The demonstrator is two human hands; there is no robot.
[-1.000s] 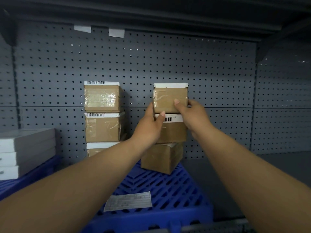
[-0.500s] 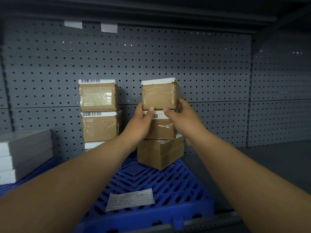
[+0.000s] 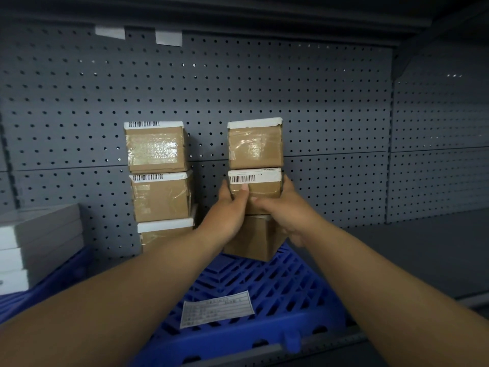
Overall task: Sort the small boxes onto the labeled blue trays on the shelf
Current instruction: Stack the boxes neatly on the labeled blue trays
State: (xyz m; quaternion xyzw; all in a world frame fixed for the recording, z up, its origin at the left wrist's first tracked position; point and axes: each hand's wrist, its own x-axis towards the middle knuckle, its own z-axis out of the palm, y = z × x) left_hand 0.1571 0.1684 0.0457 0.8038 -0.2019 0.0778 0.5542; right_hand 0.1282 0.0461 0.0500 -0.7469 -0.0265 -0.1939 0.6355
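- Dim shelf bay with a grey pegboard (image 3: pixel 330 102) at the back, a dark shelf deck (image 3: pixel 423 247) running off right, and two white tags (image 3: pixel 109 32) stuck high on the far wall.
- On the deck, a blue tray (image 3: pixel 264 287) of open lattice with a paper label (image 3: pixel 217 308) at its near edge; print too small to read.
- At the tray's far side, three brown cartons stacked: top box (image 3: pixel 255 144), middle box (image 3: pixel 260 186) and bottom box (image 3: pixel 254 239), the last turned askew under the others.
- Left hand (image 3: pixel 227 210) grasping the middle box at its left face, thumb across the front just under the barcode.
- Right hand (image 3: pixel 288 210) grasping the same carton at its right face, thumb low on the front.
- Top box riding loose on the middle box, touched by neither hand.
- Probably light and stiff: small taped cardboard with square corners and no sag.
- Glossy tape over the fronts, so likely slick there; better held by the side faces, low and level.
- Likely tippy as a pair: only weight keeps the top box in place, so a tilt may slide it off.
- Just left, near but not touching the left hand, a second stack (image 3: pixel 158 176) of three like cartons; tight there for the knuckles.
- Pegboard close behind both stacks, so little room to go farther back.
- Farther left, flat white boxes (image 3: pixel 39 242) piled on a left tray (image 3: pixel 53 284), well apart from the hands.
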